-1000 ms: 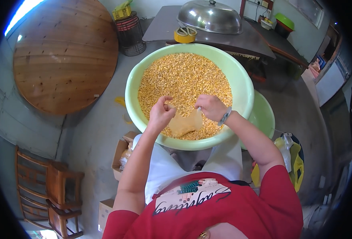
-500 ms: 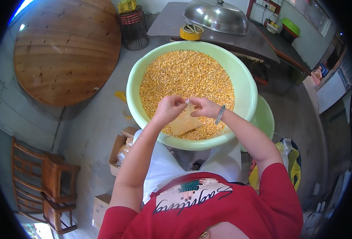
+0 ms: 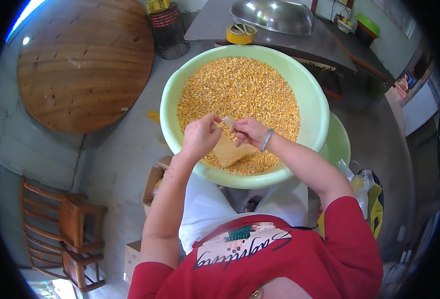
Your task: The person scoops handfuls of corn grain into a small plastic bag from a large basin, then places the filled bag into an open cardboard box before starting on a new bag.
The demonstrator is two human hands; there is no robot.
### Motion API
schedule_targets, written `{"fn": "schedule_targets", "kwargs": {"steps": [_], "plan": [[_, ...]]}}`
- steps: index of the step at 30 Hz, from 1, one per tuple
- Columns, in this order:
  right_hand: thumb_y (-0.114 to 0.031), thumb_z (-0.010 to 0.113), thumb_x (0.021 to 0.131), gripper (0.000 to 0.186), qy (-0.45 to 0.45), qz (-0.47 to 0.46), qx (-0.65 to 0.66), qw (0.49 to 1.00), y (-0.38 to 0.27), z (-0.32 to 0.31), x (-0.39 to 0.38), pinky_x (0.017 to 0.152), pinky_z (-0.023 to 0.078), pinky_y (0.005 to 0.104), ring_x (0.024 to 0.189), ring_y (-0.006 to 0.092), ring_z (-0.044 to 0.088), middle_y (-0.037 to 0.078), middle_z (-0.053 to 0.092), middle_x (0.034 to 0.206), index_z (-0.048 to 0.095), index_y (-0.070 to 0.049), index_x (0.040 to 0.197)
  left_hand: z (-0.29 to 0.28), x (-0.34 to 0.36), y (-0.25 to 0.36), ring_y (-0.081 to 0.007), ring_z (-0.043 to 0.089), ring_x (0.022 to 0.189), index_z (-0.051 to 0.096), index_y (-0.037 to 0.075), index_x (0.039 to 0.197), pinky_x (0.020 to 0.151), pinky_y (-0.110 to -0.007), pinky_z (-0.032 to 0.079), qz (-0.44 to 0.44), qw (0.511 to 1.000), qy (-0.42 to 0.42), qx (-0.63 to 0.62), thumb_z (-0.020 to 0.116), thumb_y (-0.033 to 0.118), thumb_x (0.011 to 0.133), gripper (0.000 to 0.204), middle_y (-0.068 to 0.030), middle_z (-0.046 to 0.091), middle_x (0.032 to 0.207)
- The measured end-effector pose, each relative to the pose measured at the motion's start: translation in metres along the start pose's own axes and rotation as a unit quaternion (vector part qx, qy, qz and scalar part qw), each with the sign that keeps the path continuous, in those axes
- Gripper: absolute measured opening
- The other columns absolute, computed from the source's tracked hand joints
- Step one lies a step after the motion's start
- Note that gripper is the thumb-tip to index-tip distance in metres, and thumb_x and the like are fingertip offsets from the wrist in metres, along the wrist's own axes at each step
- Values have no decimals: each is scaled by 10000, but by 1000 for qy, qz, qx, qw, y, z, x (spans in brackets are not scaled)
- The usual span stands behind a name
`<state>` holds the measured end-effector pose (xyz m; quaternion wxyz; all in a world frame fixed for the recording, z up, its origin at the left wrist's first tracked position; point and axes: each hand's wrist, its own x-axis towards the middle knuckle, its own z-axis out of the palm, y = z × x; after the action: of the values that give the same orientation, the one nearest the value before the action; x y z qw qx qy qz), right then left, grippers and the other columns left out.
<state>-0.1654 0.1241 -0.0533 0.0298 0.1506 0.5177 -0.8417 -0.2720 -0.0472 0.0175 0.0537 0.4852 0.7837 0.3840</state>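
A clear plastic bag [image 3: 234, 151] filled with yellow kernels rests on loose corn kernels [image 3: 240, 89] in a large pale green basin [image 3: 311, 124]. Its gathered top stands up between my two hands. My left hand [image 3: 200, 134] is closed with thumb and fingers pinching the bag's neck from the left. Opposite it, my right hand [image 3: 250, 131], below a bracelet [image 3: 266, 140], pinches the twisted end of the bag. The fingertips partly hide the neck, so I cannot make out whether it is knotted.
Behind the basin stands a dark table [image 3: 210, 22] with a yellow tape roll [image 3: 241, 34] and a metal lid [image 3: 274, 17]. A cardboard box [image 3: 153, 182] sits to the left, wooden chairs [image 3: 75, 224] farther left. Another green basin [image 3: 338, 139] and plastic bags [image 3: 364, 192] are at right.
The bag's top has been pulled up and twisted more visibly between my hands. My left hand has shifted slightly left. The whole view has moved a little.
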Motion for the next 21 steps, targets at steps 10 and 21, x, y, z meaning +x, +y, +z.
{"fn": "schedule_targets", "kwargs": {"steps": [10, 21], "plan": [[-113, 520, 820, 235, -34, -19, -283, 958, 3, -3, 8, 482, 452, 237, 474, 110, 529, 14, 514, 537, 525, -30, 600, 9, 29, 17, -262, 586, 659, 612, 35, 752, 596, -336, 468, 155, 981, -111, 43, 588, 41, 707, 51, -100, 584, 689], [-246, 448, 908, 230, -49, 6, -237, 970, -1, 1, 2, 485, 488, 300, 468, 127, 499, 41, 503, 580, 509, -28, 868, 32, 25, -9, -171, 567, 913, 508, 34, 1160, 797, -297, 453, 26, 984, -124, -127, 669, 101, 713, 480, -76, 578, 1025]]}}
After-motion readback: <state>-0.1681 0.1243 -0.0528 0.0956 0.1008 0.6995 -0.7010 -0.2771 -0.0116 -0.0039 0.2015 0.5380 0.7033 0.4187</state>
